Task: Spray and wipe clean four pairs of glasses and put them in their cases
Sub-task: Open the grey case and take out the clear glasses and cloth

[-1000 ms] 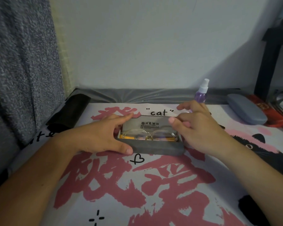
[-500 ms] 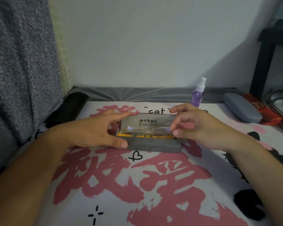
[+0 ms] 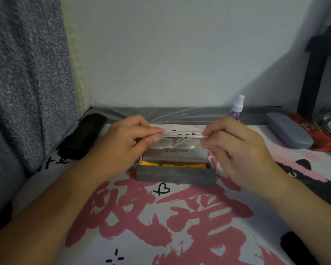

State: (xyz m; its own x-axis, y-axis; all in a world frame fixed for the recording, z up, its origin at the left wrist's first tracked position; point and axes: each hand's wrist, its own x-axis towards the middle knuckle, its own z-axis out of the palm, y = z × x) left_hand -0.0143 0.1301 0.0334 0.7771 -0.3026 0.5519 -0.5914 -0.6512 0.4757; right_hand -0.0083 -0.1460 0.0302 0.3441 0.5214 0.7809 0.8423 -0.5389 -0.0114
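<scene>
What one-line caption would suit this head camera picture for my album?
Two hands, left hand and right hand, hold clear-framed glasses above an open grey case, spray bottle behind.

Two bare arms reach in from the bottom corners. No sleeves cover them (not even near the elbows). The left hand (image 3: 122, 142) and the right hand (image 3: 237, 148) wear nothing. The fingernails are short and plain.
</scene>
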